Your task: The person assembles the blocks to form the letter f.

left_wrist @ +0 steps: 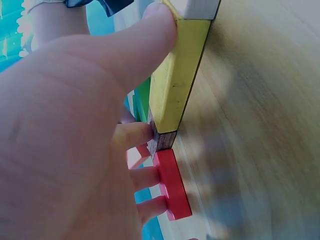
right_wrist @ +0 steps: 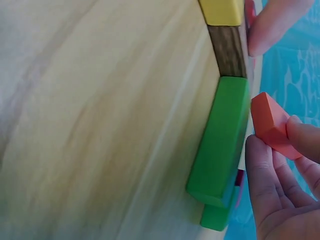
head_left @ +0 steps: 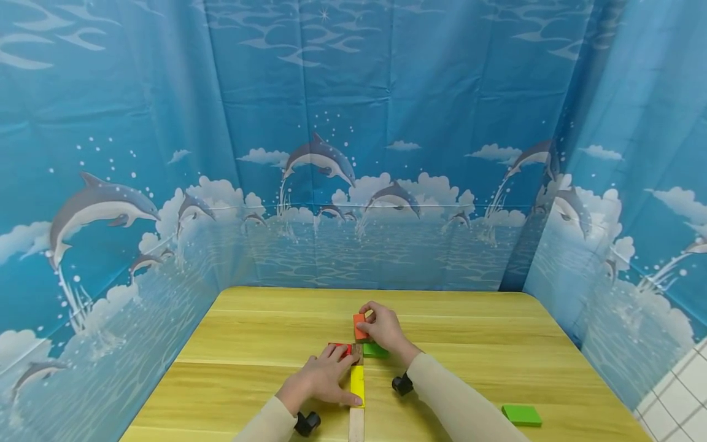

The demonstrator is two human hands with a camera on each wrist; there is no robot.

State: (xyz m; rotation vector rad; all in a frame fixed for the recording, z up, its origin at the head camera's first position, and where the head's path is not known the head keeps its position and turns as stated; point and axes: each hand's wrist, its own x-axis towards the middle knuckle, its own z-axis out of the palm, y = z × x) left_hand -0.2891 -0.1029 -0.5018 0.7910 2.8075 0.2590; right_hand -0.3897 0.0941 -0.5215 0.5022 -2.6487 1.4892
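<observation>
While one block is off the surface (head_left: 469, 331), five lie laid out

Surface: wood-grained, wide, bearing the laid blocks.

Progress: judged part-way. Done, five pieces set in a line running away from the person, with one side piece to each hand at its far end. Left, by appearance, the lifted block at least; a final count cannot be told.

Left hand (head_left: 328, 377): palm down, fingers spread, grip wide and closed round nothing; thumb on the yellow block, fingertips touching the brown and red ones, apparently steadying them.

Right hand (head_left: 383, 328): reached farther out, wrist bent inward, grip narrow, thumb and fingers pinching the orange block.

Yellow block (head_left: 358, 380): mid-line, end to end with its neighbours.

Pale block (head_left: 356, 425): nearest the person, cut off by the lower edge of the head view.

Green block (right_wrist: 217, 140): against the brown, right side.

Loose green block (head_left: 521, 415): lower right, well apart, unused so far as shown.

Red block (left_wrist: 172, 185): left side, beside the brown.

Orange block (right_wrist: 270, 122): tilted, just beyond the brown; contact cannot be told.

Brown block (right_wrist: 230, 50): at the junction, smallest visible face.
</observation>
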